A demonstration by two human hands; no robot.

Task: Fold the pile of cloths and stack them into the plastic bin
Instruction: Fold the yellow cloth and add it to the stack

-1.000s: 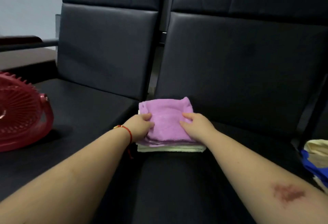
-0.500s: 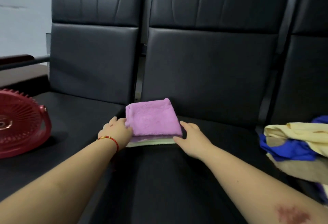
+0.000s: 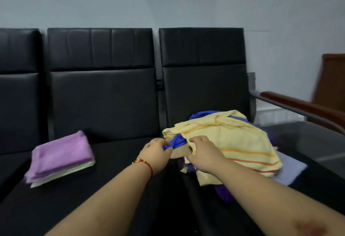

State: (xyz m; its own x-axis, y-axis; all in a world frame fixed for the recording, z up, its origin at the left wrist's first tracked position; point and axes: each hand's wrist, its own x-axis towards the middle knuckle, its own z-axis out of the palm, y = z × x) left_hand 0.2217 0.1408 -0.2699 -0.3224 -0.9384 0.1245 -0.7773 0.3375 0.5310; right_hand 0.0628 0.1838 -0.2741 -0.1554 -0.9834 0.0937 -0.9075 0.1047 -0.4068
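Head view shows both hands at the near edge of a loose pile of cloths. The fingers of the left hand (image 3: 155,152) are curled and pinch a fold of the blue cloth (image 3: 176,141), which comes out from under the yellow towel (image 3: 229,142). The right hand (image 3: 202,154) is just beside it, with its fingers bent on the edge of the yellow towel; whether they truly grip the towel or only press on it, I cannot tell. The two hands are close together, almost touching. A red string bracelet (image 3: 147,163) sits on the left wrist.

Under the hands, a tan cloth (image 3: 179,152) shows between the blue cloth and the towel. The yellow towel has orange stripes and covers most of the pile. A light blue cloth (image 3: 291,172) lies flat below it on the right, and a purple cloth (image 3: 223,192) hangs out at the near side. The whole pile rests on the right seat (image 3: 308,142) of a row of black padded seats.

Well apart to the left, on the middle seat (image 3: 115,161), lies a folded stack (image 3: 61,158): a pink-purple cloth on top and pale cloths below it, with the edges aligned. A wooden armrest (image 3: 302,105) is at the far right.
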